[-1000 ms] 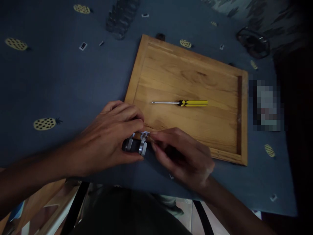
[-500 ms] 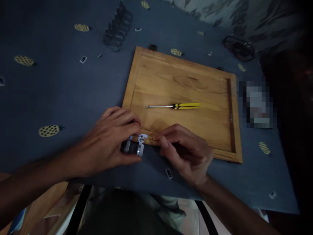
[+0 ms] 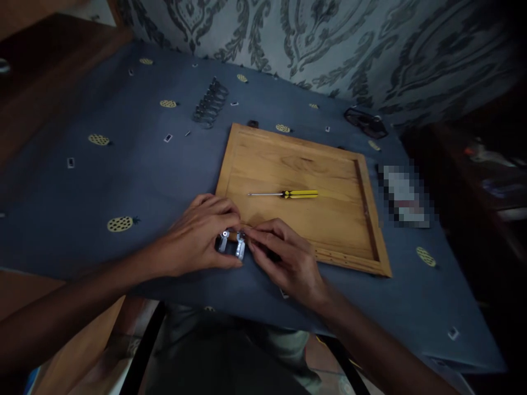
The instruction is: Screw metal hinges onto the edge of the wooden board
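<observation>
A framed wooden panel [image 3: 373, 219] lies on the table, its near left corner under my hands. My left hand [image 3: 197, 233] is closed around a silvery metal fitting [image 3: 240, 247] with two prongs, holding it against the panel's near edge. A screw head shows on its left prong. The thumb is below the fitting and the fingers are above. My right hand [image 3: 288, 255] is pinched at the fitting's right prong; whatever lies between its fingertips is too small to make out. A screwdriver [image 3: 302, 194] with a yellow and black handle rests on the panel, touched by neither hand.
Behind the panel, a dark ribbed wire object [image 3: 209, 104] lies on the blue pineapple-patterned tablecloth [image 3: 156, 175]. A dark item [image 3: 365, 122] sits at the back right. A blurred-out object [image 3: 405, 197] is right of the panel. A patterned wall covering [image 3: 296, 38] rises behind.
My right hand has moved left along the panel's near edge to the metal fitting. The left hand keeps its hold. The camera view has tilted up, showing more wall.
</observation>
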`<state>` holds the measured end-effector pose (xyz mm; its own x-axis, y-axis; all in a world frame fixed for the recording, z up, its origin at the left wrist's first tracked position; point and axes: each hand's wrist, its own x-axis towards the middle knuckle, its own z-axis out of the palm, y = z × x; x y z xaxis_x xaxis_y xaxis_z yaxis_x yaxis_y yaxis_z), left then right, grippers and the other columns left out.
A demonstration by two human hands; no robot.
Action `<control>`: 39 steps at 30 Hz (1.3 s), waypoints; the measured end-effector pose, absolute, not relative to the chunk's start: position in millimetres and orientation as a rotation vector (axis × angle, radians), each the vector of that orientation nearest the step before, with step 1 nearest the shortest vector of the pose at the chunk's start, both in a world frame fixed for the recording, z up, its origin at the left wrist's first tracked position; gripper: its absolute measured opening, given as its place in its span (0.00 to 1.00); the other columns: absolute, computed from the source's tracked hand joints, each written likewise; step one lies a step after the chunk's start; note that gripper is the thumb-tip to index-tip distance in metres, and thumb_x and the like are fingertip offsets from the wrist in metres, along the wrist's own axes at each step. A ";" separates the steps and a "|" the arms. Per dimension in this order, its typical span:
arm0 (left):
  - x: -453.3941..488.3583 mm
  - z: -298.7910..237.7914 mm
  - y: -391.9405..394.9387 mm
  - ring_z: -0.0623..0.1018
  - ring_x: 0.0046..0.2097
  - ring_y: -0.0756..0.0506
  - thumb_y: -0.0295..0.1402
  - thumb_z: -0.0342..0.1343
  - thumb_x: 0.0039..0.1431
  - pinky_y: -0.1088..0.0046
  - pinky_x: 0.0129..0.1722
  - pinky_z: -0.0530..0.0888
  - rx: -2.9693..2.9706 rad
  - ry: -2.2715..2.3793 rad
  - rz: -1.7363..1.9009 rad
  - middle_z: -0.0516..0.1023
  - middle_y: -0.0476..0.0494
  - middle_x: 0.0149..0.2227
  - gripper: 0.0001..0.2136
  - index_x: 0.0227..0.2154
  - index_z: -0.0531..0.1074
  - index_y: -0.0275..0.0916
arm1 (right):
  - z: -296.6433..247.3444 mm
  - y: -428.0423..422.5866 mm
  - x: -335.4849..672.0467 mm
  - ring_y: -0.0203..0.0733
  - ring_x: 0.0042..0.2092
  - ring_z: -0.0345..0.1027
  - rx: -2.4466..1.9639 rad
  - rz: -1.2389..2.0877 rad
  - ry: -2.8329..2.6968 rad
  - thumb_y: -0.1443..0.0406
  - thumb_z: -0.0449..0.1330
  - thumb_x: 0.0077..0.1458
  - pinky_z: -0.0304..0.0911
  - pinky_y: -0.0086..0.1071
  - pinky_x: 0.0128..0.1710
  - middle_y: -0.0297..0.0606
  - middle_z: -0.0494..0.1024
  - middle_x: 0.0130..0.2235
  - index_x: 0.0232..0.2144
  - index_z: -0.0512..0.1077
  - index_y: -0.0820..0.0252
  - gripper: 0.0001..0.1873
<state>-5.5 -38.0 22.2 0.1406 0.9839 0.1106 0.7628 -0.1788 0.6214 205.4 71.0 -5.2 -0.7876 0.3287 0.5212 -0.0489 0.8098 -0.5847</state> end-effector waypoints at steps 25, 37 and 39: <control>-7.5 21.5 -36.6 0.78 0.54 0.38 0.42 0.73 0.55 0.59 0.56 0.66 2.015 1.701 0.654 0.80 0.44 0.48 0.16 0.39 0.76 0.40 | -9.0 74.5 199.0 0.35 0.38 0.79 -0.182 0.856 -2.383 0.71 0.63 0.68 0.74 0.27 0.37 0.37 0.83 0.38 0.44 0.82 0.58 0.08; -8.2 20.0 -38.7 0.78 0.52 0.39 0.46 0.73 0.56 0.60 0.54 0.65 2.042 1.705 0.710 0.79 0.45 0.47 0.17 0.38 0.76 0.40 | -5.9 76.3 205.9 0.31 0.31 0.69 -0.314 1.016 -2.319 0.67 0.67 0.66 0.69 0.26 0.30 0.34 0.80 0.40 0.50 0.81 0.55 0.12; -8.4 20.5 -38.7 0.78 0.52 0.39 0.46 0.72 0.57 0.59 0.54 0.65 2.036 1.704 0.699 0.79 0.45 0.47 0.16 0.38 0.76 0.40 | -5.2 75.9 206.4 0.31 0.31 0.69 -0.323 1.025 -2.316 0.66 0.66 0.66 0.68 0.26 0.29 0.35 0.80 0.42 0.49 0.82 0.55 0.10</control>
